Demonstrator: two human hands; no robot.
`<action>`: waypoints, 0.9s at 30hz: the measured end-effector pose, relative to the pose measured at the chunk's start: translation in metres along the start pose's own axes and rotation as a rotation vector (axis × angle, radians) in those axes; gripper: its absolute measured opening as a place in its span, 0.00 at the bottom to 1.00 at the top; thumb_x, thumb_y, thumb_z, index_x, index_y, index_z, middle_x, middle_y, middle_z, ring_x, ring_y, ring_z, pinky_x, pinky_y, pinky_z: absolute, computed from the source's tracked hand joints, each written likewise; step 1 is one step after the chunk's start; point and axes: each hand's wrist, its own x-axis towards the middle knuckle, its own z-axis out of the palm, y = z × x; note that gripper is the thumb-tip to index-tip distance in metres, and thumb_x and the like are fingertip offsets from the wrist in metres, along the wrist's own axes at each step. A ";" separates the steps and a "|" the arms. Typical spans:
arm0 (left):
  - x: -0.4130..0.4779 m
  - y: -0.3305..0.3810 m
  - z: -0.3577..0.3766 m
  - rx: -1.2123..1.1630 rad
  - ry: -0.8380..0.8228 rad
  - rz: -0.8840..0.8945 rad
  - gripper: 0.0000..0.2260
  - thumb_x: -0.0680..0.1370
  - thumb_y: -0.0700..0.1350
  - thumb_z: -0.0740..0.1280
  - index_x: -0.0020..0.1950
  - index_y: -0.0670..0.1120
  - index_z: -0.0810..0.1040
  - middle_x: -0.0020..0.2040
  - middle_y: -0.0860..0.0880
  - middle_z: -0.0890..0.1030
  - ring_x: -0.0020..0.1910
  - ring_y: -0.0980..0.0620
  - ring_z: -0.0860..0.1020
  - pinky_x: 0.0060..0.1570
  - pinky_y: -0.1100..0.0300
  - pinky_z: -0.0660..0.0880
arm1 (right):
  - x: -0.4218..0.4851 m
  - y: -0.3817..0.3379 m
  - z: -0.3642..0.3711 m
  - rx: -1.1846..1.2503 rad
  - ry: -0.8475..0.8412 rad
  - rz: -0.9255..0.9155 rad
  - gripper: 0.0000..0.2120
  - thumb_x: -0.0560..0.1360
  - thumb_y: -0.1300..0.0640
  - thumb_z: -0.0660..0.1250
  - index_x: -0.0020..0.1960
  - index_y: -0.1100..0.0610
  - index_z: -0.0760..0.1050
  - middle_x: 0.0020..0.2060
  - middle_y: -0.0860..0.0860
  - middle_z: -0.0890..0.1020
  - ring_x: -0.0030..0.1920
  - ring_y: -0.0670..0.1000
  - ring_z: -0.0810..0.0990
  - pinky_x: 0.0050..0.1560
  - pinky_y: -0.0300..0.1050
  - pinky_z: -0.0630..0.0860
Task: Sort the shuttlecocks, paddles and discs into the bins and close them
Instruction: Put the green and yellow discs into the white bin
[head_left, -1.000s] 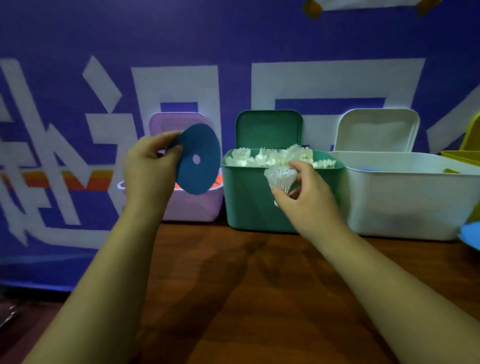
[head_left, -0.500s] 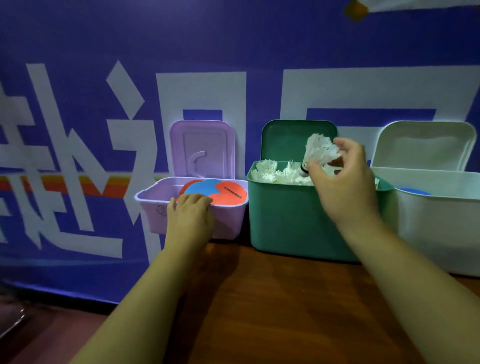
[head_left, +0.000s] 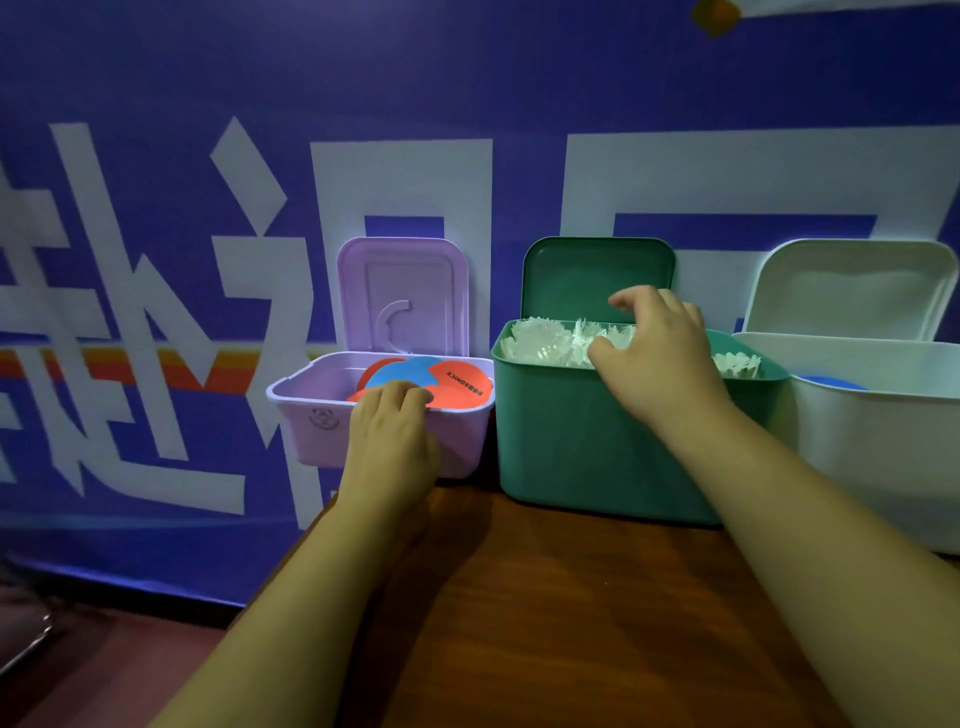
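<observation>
Left hand (head_left: 389, 436) touches discs (head_left: 457, 384); right (head_left: 660, 364), maybe shuttlecocks (head_left: 540, 340).

My only camera rides on my head, facing forward and slightly down. It sits close: my left grip (head_left: 389, 436) and right grip (head_left: 660, 364) hang mid-frame, the surface (head_left: 571, 623) lies below them, and the banner wall (head_left: 156, 78) stands just beyond them.

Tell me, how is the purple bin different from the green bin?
The purple bin is smaller and lower than the green bin. The purple bin holds flat orange and blue discs; the green bin is heaped with white shuttlecocks. Both have their lids standing open.
</observation>
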 end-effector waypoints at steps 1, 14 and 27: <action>0.000 0.003 -0.001 -0.014 0.006 0.041 0.20 0.75 0.37 0.70 0.67 0.44 0.79 0.64 0.46 0.79 0.63 0.43 0.74 0.66 0.45 0.71 | -0.007 0.004 -0.002 0.012 0.025 -0.023 0.21 0.77 0.53 0.67 0.70 0.53 0.74 0.66 0.49 0.77 0.70 0.54 0.69 0.70 0.52 0.69; -0.030 0.136 -0.029 -0.314 -0.370 0.586 0.08 0.76 0.42 0.66 0.50 0.53 0.81 0.50 0.56 0.78 0.51 0.52 0.78 0.45 0.49 0.79 | -0.099 0.080 -0.075 0.005 0.027 0.046 0.11 0.79 0.58 0.66 0.60 0.50 0.80 0.58 0.44 0.76 0.64 0.49 0.72 0.63 0.45 0.71; -0.090 0.399 -0.012 -0.593 -0.676 0.907 0.10 0.74 0.37 0.67 0.46 0.51 0.84 0.45 0.57 0.79 0.45 0.58 0.77 0.48 0.61 0.73 | -0.240 0.209 -0.233 0.010 0.248 0.282 0.09 0.77 0.63 0.67 0.47 0.49 0.82 0.46 0.45 0.80 0.48 0.45 0.78 0.51 0.44 0.76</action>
